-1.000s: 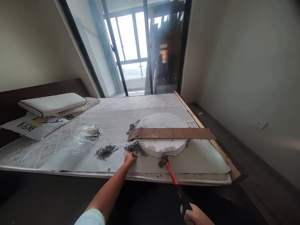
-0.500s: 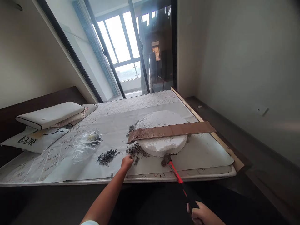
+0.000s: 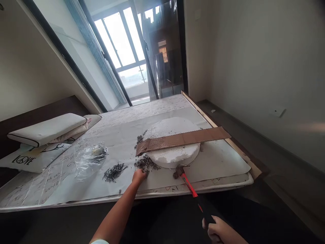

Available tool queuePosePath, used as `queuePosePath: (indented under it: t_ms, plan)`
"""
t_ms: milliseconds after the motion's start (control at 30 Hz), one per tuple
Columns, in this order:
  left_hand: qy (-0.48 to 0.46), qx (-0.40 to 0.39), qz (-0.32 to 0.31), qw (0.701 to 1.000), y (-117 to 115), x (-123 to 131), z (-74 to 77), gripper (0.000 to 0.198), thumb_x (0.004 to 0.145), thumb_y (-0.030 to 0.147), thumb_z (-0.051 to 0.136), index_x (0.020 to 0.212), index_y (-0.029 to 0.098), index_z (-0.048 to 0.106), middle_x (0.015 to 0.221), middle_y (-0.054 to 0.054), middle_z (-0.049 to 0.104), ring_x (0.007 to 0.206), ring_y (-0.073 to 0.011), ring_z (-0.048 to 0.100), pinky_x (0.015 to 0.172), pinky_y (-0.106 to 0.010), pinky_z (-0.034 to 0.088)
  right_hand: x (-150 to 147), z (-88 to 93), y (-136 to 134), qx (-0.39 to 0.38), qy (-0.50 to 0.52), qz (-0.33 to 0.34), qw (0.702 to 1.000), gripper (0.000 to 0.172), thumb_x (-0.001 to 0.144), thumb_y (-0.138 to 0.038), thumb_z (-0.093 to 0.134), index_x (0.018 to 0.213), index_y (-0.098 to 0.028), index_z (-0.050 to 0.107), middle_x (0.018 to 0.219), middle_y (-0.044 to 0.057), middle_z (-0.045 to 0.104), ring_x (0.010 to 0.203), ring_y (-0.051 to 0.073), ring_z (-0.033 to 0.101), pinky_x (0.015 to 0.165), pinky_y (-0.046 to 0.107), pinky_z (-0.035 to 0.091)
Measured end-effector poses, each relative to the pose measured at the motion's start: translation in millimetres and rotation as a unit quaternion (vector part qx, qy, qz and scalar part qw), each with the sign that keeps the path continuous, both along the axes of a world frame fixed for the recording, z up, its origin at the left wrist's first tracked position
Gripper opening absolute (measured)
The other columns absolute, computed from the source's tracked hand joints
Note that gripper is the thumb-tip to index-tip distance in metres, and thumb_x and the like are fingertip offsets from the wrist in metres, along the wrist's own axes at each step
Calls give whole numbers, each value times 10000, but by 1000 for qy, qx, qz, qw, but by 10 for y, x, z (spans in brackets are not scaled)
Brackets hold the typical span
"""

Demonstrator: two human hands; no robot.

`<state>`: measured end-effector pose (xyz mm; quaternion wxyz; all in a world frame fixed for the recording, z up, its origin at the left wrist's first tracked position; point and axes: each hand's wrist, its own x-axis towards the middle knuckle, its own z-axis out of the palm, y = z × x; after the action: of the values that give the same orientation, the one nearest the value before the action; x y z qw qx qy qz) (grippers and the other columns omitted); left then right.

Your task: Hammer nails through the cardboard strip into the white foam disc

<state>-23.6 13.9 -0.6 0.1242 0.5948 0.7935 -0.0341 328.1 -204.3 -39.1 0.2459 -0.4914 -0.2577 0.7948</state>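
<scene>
My right hand (image 3: 220,232) grips the black end of a red-handled claw hammer (image 3: 190,186), whose head rests on the paper-covered mattress (image 3: 218,166) just in front of a round white foam disc (image 3: 175,152). A long brown perforated strip (image 3: 182,139) lies across the disc. My left hand (image 3: 139,176) is closed, fingers down at a pile of dark crumbly debris (image 3: 146,162) beside the disc's left edge. What it pinches, if anything, is hidden. A heap of dark nails (image 3: 114,171) lies to the left of that hand.
A clear plastic bag (image 3: 88,156) lies left of the nails. Pillows (image 3: 48,128) are stacked at the far left by a dark headboard. A wooden edge (image 3: 215,125) runs along the mattress's right side, with a floor strip and wall beyond. Glass doors stand at the back.
The view has swung and tilted, shifting everything a little. My left hand stays at the debris pile, drawn slightly back then forward. The hammer head remains in front of the disc.
</scene>
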Motion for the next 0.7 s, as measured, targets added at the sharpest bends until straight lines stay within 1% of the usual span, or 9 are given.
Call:
queuePosePath:
  t_ms: [67,167,367,500,600,633,700]
  plan:
    - [-3,2,-5,1000,8,-6,-10,133,720,236,509,753,154,608,834,-99,673,806,-218,614,626,-256,415,-2,11,3,-9,-6,2,1000,191,496,-165,400,681,-208,421,337,-127,250,263,31,182,341,172,110]
    - [-8,-4,-7,1000,35,-15,-16,124,702,213,519,753,154,617,836,-92,676,822,-214,613,643,-253,415,-4,33,13,-22,-9,14,1000,173,520,-163,417,685,-211,420,332,-127,256,254,38,212,332,168,131]
    - [-6,-21,3,1000,88,22,2,84,646,200,564,681,139,609,775,-114,665,799,-239,615,629,-268,410,-26,62,35,-43,-15,20,999,156,525,-166,415,674,-212,408,325,-130,259,250,38,233,335,159,166]
    - [-10,-10,12,1000,81,78,41,76,639,198,574,668,130,590,759,-125,649,791,-251,607,622,-283,403,-27,52,25,-46,-8,11,999,180,498,-182,400,674,-215,411,322,-127,260,255,39,213,336,164,143]
    - [-17,15,9,1000,71,85,105,75,655,206,580,675,134,583,731,-95,630,781,-229,596,626,-271,394,0,62,20,-23,-1,5,1000,210,469,-188,372,670,-212,424,330,-118,271,272,37,180,338,179,119]
    - [-47,28,16,998,67,77,133,78,657,204,589,692,134,585,708,-75,617,756,-211,590,618,-261,389,11,69,22,-9,4,5,1000,213,465,-188,369,668,-209,430,336,-114,275,285,35,172,341,182,117]
    - [-161,45,45,985,60,53,198,145,657,209,617,778,131,598,628,-21,564,651,-163,561,575,-241,371,31,86,28,11,10,10,1000,198,456,-182,371,644,-203,430,341,-108,270,309,32,170,354,181,108]
